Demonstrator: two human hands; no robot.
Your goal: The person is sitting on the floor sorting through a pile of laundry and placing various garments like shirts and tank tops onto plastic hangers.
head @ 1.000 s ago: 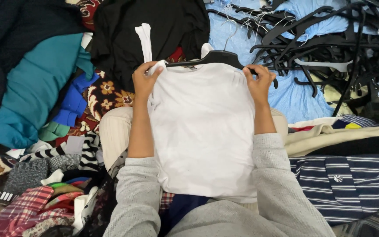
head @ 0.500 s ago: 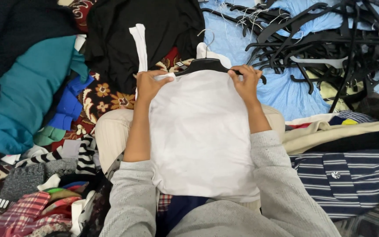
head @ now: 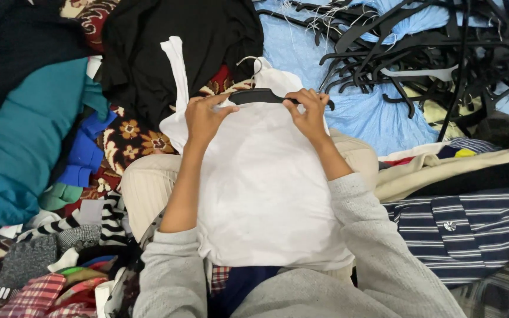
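Note:
A white shirt lies spread over my lap, its top end on a black hanger with a metal hook. My left hand pinches the shirt's left shoulder at the hanger's end. My right hand grips the hanger's right arm together with the cloth over it. Both my sleeves are grey. The shirt's lower edge covers a plaid and a dark blue garment.
A heap of black hangers lies on light blue cloth at the upper right. A black garment lies beyond the shirt. Teal cloth and mixed clothes fill the left; a navy striped shirt lies right.
My two hands have drawn closer together along the hanger, toward its middle, and the shirt's shoulders have bunched inward. The view has shifted slightly.

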